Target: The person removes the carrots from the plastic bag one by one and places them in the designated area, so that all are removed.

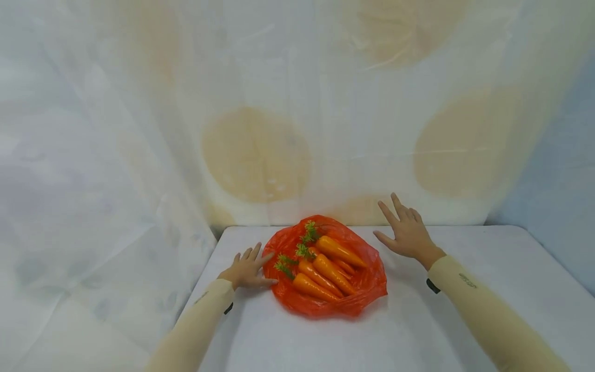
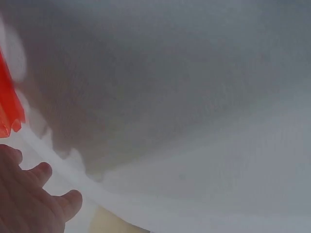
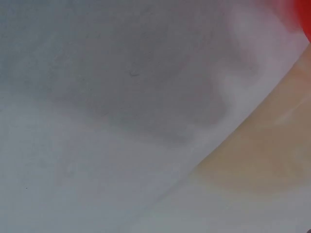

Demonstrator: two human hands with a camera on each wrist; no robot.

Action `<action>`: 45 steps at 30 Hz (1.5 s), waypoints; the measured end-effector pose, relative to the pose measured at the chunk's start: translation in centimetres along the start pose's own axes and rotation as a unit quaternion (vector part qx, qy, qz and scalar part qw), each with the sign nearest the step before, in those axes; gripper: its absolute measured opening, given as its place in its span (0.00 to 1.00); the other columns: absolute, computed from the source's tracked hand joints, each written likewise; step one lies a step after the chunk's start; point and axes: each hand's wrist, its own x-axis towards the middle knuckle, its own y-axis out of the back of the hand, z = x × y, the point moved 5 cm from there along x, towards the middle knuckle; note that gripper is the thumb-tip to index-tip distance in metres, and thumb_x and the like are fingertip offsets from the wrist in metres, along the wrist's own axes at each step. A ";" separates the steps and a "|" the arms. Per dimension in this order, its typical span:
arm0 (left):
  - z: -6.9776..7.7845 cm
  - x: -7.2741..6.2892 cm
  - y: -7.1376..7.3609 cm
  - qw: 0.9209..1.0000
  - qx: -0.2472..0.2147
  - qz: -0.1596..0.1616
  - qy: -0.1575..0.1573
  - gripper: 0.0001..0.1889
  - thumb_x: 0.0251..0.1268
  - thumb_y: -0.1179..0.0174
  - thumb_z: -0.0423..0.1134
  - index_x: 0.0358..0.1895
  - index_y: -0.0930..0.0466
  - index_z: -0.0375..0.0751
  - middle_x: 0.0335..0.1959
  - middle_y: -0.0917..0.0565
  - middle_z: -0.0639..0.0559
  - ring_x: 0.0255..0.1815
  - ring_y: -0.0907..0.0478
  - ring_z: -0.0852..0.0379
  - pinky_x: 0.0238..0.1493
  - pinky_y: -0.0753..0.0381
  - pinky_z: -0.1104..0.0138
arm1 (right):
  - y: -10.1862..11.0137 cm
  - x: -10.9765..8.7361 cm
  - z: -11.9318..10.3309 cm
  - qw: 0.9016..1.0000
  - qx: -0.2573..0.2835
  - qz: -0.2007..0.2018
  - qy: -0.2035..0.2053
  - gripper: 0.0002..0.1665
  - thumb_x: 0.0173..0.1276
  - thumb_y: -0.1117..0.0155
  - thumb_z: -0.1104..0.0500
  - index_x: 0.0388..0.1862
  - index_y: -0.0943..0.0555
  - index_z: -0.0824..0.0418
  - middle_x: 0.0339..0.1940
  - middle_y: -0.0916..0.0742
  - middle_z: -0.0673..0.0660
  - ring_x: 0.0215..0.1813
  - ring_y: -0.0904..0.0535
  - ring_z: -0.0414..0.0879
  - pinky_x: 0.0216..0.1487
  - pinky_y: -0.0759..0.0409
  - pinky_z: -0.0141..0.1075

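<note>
Several orange carrots (image 1: 332, 273) with green leafy tops (image 1: 304, 243) lie on a spread-out red plastic bag (image 1: 321, 309) in the middle of the table. My left hand (image 1: 248, 268) is at the bag's left edge, fingers spread; whether it touches the plastic I cannot tell. In the left wrist view, fingers of the left hand (image 2: 29, 194) show below a corner of the red bag (image 2: 7, 104). To the right of the bag my right hand (image 1: 409, 235) hovers with fingers spread, holding nothing. Only a sliver of red bag (image 3: 305, 17) shows in the right wrist view.
A white-covered table (image 1: 483, 268) carries the bag. Behind it hangs a pale curtain (image 1: 353, 119) with large tan spots, close to the table's back edge. Pale sheeting (image 1: 93, 181) hangs at the left, and bluish sheeting (image 1: 553, 206) at the right.
</note>
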 end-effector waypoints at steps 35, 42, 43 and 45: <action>0.0 -0.2 -1.2 0.991 -0.063 -0.077 0.090 0.51 0.45 0.41 0.79 0.77 0.44 0.69 0.82 0.53 0.45 0.80 0.57 0.34 0.73 0.57 0.32 | -4.6 0.2 -8.4 0.989 0.087 -0.042 0.108 0.50 0.67 0.40 0.34 0.80 0.43 0.55 0.82 0.48 0.64 0.72 0.34 0.65 0.71 0.39 0.62; -0.2 -0.4 -1.3 0.991 -0.055 -0.078 0.095 0.51 0.46 0.42 0.79 0.77 0.45 0.70 0.82 0.53 0.46 0.81 0.57 0.35 0.74 0.56 0.33 | -5.6 0.1 -9.1 0.988 0.103 -0.062 0.101 0.50 0.68 0.42 0.33 0.81 0.47 0.51 0.82 0.48 0.63 0.71 0.32 0.64 0.71 0.39 0.63; -0.1 -0.4 -1.3 0.991 -0.056 -0.079 0.093 0.51 0.46 0.42 0.79 0.77 0.45 0.70 0.82 0.53 0.46 0.81 0.58 0.35 0.74 0.57 0.33 | -5.7 0.1 -9.2 0.987 0.105 -0.060 0.102 0.50 0.68 0.42 0.34 0.81 0.47 0.52 0.82 0.47 0.64 0.71 0.32 0.64 0.71 0.38 0.63; -0.1 -0.5 -1.3 0.991 -0.060 -0.077 0.090 0.51 0.46 0.42 0.79 0.77 0.44 0.69 0.82 0.53 0.46 0.81 0.57 0.35 0.73 0.57 0.32 | -5.8 0.1 -9.4 0.987 0.108 -0.057 0.105 0.50 0.68 0.40 0.35 0.81 0.46 0.53 0.81 0.45 0.65 0.71 0.32 0.65 0.70 0.37 0.63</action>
